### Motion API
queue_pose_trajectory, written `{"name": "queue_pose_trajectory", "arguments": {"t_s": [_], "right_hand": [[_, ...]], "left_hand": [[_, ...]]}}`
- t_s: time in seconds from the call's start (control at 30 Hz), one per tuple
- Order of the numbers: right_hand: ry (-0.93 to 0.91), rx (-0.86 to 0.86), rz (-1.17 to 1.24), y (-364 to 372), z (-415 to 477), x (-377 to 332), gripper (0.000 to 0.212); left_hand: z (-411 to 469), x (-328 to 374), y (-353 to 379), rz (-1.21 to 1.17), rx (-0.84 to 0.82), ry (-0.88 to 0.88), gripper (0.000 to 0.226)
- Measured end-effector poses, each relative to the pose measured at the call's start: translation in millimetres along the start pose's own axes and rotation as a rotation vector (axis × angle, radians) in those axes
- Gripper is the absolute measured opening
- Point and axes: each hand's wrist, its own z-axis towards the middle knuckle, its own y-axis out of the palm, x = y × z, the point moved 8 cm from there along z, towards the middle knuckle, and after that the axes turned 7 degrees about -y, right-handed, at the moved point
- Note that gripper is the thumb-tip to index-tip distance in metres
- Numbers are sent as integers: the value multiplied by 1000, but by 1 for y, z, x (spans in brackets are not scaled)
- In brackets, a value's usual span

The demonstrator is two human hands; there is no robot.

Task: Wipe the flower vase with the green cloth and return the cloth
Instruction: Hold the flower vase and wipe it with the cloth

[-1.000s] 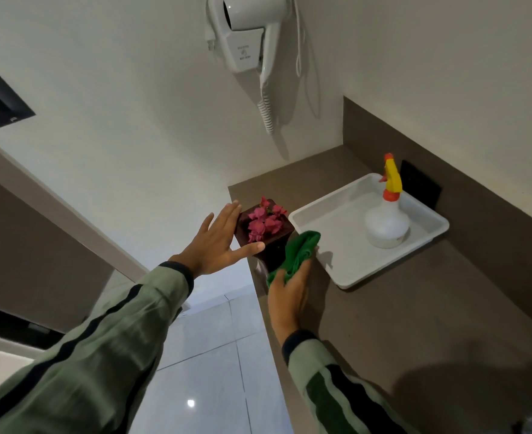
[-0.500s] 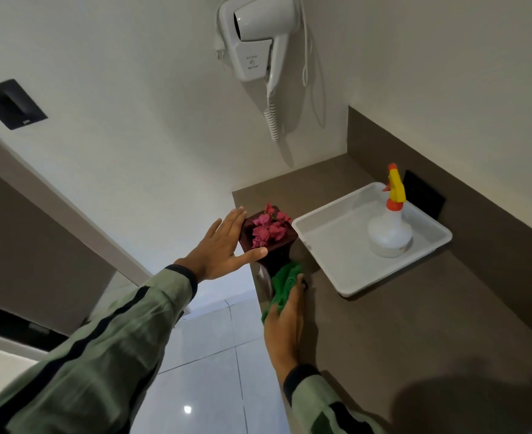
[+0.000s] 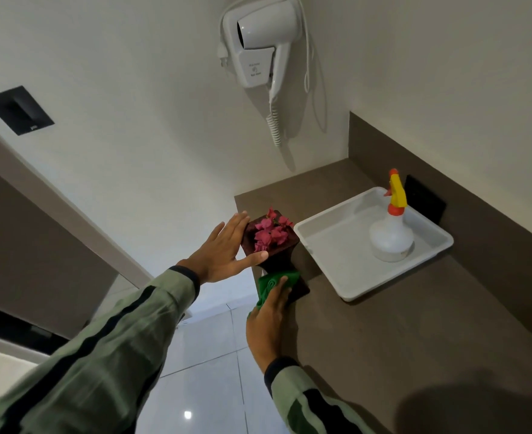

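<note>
A dark brown square flower vase [image 3: 282, 256] with pink flowers [image 3: 271, 233] stands near the left edge of the brown counter. My left hand [image 3: 224, 249] rests flat against the vase's upper left rim, fingers spread, thumb across its front. My right hand [image 3: 269, 317] presses the green cloth [image 3: 272, 283] against the lower front of the vase, near its base. The cloth hides most of the lower vase.
A white tray [image 3: 346, 289] sits right of the vase and holds a white spray bottle [image 3: 391, 233] with a yellow and orange nozzle. A hair dryer [image 3: 258, 48] hangs on the wall above. The counter [image 3: 415, 339] drops off to tiled floor [image 3: 208, 386] on the left.
My right hand has slid the green cloth down from the vase's upper right side to its lower front. My left hand has stayed on the vase rim.
</note>
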Motion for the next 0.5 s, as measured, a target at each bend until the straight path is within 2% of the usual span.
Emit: {"name": "queue_pose_trajectory", "arguments": {"t_s": [0.1, 0.17, 0.27, 0.33, 0.37, 0.43, 0.5], "right_hand": [[89, -158, 72, -10, -3, 12, 71], [123, -176, 74, -36, 1, 19, 61], [153, -82, 107, -93, 7, 32, 45], [243, -43, 310, -125, 11, 44, 41], [307, -48, 414, -138, 15, 50, 40], [393, -100, 551, -157, 28, 58, 36], [413, -191, 636, -172, 47, 58, 32]], "left_hand": [[-3, 0, -2, 20, -6, -26, 113], [-11, 3, -3, -36, 40, -80, 113], [-49, 7, -1, -367, 323, -245, 94], [-90, 10, 13, -533, 532, -354, 73], [-108, 17, 26, -595, 578, -391, 59], [-128, 41, 59, -736, 523, -435, 26], [-122, 75, 89, -936, 381, -477, 14]]}}
